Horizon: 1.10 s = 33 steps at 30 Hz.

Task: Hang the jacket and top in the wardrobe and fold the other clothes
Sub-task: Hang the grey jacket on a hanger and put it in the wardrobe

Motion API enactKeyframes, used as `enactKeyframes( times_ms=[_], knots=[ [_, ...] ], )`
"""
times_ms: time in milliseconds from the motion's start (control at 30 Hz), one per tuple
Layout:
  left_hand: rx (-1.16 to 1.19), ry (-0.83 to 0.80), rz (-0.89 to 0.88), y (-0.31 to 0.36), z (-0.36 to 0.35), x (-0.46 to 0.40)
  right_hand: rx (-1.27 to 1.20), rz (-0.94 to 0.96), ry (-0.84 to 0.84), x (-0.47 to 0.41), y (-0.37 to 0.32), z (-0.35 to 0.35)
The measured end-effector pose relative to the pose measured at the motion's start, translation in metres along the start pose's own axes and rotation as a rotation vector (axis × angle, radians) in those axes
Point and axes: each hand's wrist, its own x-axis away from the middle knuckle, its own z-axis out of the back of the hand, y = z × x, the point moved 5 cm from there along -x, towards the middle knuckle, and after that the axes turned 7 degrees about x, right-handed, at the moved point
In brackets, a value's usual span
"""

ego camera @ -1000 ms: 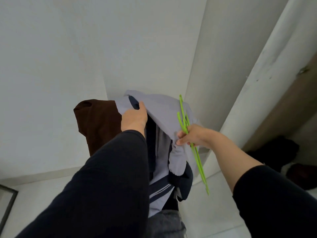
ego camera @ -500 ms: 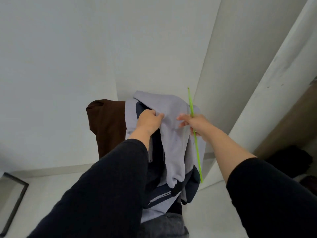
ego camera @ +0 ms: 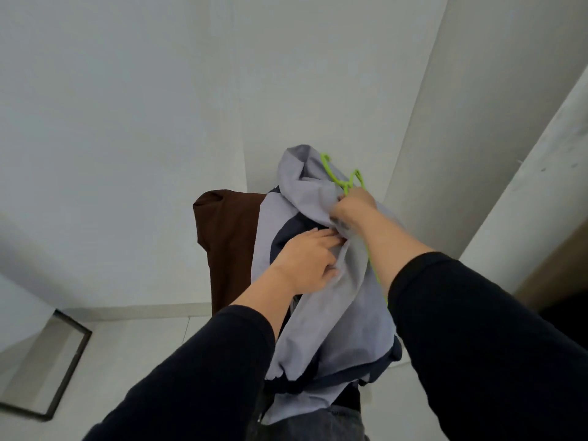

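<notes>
A grey jacket (ego camera: 331, 316) with navy panels hangs bunched in front of me, raised toward the wall. My right hand (ego camera: 356, 208) grips the jacket's upper fabric together with a bright green hanger (ego camera: 342, 178), whose hook pokes out above the fist. My left hand (ego camera: 307, 259) lies on the jacket just below, fingers reaching into the folds near the dark lining; whether they pinch the cloth is hidden. A brown top (ego camera: 227, 243) hangs behind the jacket on the left.
White walls meet in a corner (ego camera: 243, 122) behind the clothes. A dark-framed panel (ego camera: 65, 370) leans at lower left. A white door frame (ego camera: 521, 173) and a dark wardrobe opening (ego camera: 563, 300) lie at right. Grey cloth (ego camera: 318, 424) shows at the bottom.
My right hand has shifted up onto the jacket's top with the hanger, whose hook now shows. My left hand has slid lower and toward the right hand. The view has tilted.
</notes>
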Motion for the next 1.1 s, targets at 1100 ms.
enactKeyframes(
  times_ms=[1100],
  knots=[
    [0.556, 0.035, 0.163, 0.103, 0.054, -0.218, -0.806, -0.05, -0.058, 0.088, 0.188, 0.114]
  ],
)
